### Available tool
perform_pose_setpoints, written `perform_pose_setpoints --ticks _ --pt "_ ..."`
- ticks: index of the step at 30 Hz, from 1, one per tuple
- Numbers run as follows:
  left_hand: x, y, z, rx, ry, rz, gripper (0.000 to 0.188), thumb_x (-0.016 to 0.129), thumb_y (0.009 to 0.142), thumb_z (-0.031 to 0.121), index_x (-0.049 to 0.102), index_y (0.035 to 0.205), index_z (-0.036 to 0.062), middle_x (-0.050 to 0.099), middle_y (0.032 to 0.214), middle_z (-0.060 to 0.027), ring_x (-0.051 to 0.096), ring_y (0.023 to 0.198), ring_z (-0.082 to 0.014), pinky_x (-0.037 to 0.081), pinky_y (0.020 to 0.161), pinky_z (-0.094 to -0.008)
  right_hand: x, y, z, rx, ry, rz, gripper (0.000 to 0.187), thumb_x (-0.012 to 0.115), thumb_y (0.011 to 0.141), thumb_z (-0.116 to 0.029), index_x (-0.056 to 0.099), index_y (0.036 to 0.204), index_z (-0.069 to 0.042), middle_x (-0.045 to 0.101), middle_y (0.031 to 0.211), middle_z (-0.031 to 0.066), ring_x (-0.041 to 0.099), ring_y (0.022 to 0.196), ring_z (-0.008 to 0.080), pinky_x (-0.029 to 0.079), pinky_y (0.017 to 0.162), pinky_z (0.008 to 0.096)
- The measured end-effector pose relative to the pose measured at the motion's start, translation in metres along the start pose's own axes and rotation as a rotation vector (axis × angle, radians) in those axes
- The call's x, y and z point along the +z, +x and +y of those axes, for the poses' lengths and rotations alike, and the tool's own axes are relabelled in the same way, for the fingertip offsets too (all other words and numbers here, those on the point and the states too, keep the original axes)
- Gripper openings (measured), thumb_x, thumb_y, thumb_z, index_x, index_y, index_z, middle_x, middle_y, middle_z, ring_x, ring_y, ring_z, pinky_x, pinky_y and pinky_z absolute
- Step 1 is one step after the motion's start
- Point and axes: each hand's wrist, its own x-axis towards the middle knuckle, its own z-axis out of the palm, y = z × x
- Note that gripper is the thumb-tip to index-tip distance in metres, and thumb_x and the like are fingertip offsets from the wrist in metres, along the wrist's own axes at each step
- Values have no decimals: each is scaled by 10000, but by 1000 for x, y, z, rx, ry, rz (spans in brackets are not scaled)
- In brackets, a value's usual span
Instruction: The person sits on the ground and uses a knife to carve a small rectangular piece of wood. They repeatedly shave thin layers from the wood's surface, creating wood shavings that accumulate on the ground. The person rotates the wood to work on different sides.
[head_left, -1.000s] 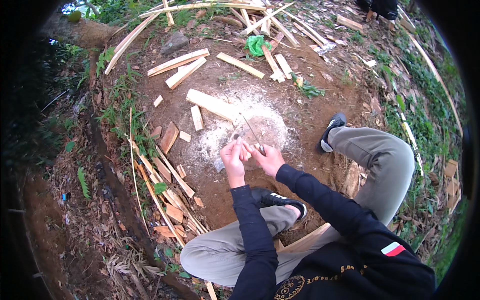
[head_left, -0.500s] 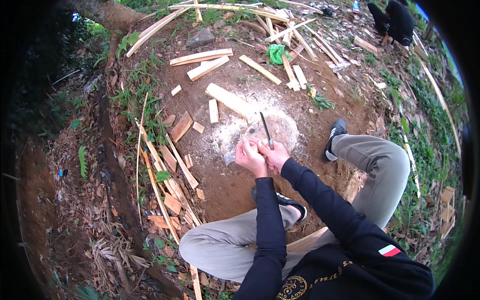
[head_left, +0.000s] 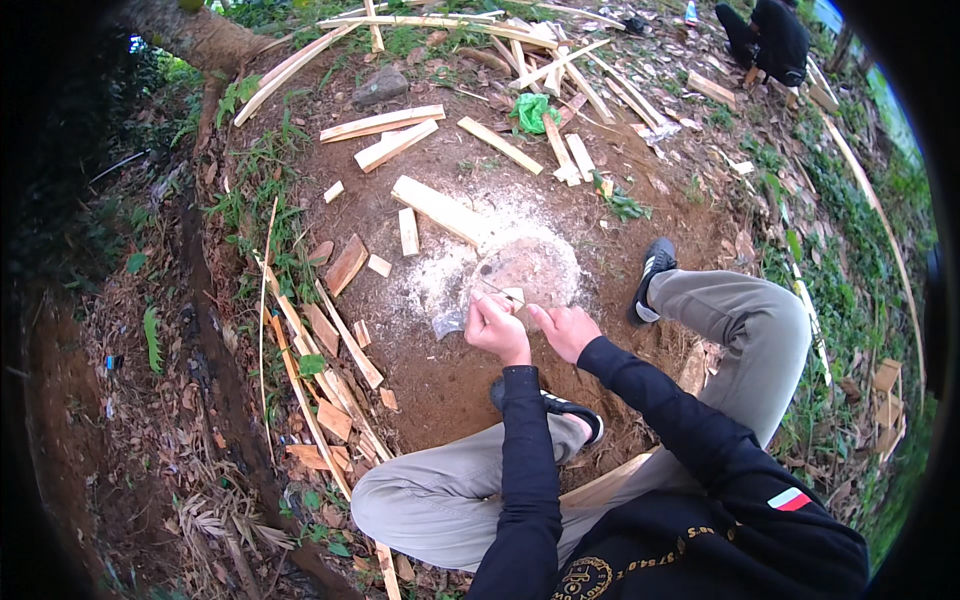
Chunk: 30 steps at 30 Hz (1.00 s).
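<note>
My left hand [head_left: 498,330] is closed around a small pale piece of wood [head_left: 516,296], whose end shows above the fingers. Just to its right, my right hand [head_left: 566,332] is curled around the handle of a knife, mostly hidden by the fingers. The thin dark knife blade [head_left: 495,289] points left, across the wood by my left fingers. Both hands are in front of a round stump [head_left: 535,262] dusted with pale shavings. Beyond them, a flat wooden board [head_left: 438,208] lies with its near end at the stump.
A grey blade-like piece [head_left: 448,324] lies beside my left hand. Wood strips [head_left: 340,370] and offcuts are scattered to the left, with more planks [head_left: 383,122] at the back. A green plastic bag [head_left: 533,113] lies among them. Another person [head_left: 778,42] crouches at the far right.
The blade has swung from pointing upward to pointing left across the wood. My hands have moved apart a little, the right one shifting rightward and nearer. The whole view has shifted slightly.
</note>
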Motion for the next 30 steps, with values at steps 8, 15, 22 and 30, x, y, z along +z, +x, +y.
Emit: perform_pose_setpoints --ticks 8,15,22,30 --pt "-2 -3 -6 80 15 36 438 464 1031 158 458 619 9 489 555 -33 449 512 -115 363 494 -267 5 -6 2 -94 -32 82 567 423 1012 -460 672 751 -23 642 695 243 648 691 437 538 685 512" --pt "-4 -4 -3 6 -90 101 432 488 1031 164 444 622 31 486 584 -37 442 533 -104 360 511 -253 9 -1 -3 -102 -83 83 522 435 1011 -443 661 757 -47 644 681 210 647 664 417 531 657 513" --pt "-3 -4 -17 156 141 -20 435 466 1036 183 468 633 21 481 569 -18 429 516 -100 356 496 -262 11 4 -2 -125 -168 157 503 447 1007 -440 664 744 -69 647 663 193 656 638 390 541 617 484" --pt "-9 11 -4 46 -63 124 430 473 1026 162 450 616 34 454 559 -23 436 513 -122 369 529 -272 10 -4 10 -84 -9 136 562 444 1003 -458 668 726 -23 632 662 236 646 663 426 521 657 520"
